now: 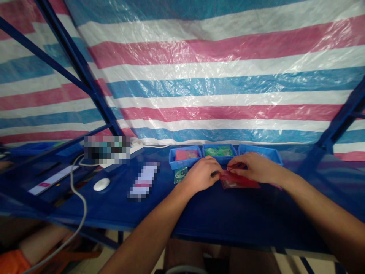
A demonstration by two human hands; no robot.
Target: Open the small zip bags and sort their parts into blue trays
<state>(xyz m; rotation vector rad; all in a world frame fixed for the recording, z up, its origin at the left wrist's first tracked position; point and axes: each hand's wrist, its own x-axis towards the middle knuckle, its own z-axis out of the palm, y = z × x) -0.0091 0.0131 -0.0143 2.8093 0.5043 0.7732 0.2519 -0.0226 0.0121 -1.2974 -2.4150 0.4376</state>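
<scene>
My left hand (202, 174) and my right hand (252, 166) meet over a red plastic packet (238, 181) that lies on the blue table (199, 213). Both hands are closed, pinching the packet's left upper edge. A green packet (180, 174) lies just left of my left hand. Behind the hands stand three blue trays: the left tray (172, 163) holds red packets, the middle tray (218, 151) holds green ones, and the right tray (264, 153) is partly hidden by my right hand.
A white round object (101, 184), a white cable (78, 198) and a power strip (136, 146) lie to the left. A striped tarpaulin (216, 76) on a blue frame (85, 76) closes off the back. Another person's leg (34, 247) shows lower left.
</scene>
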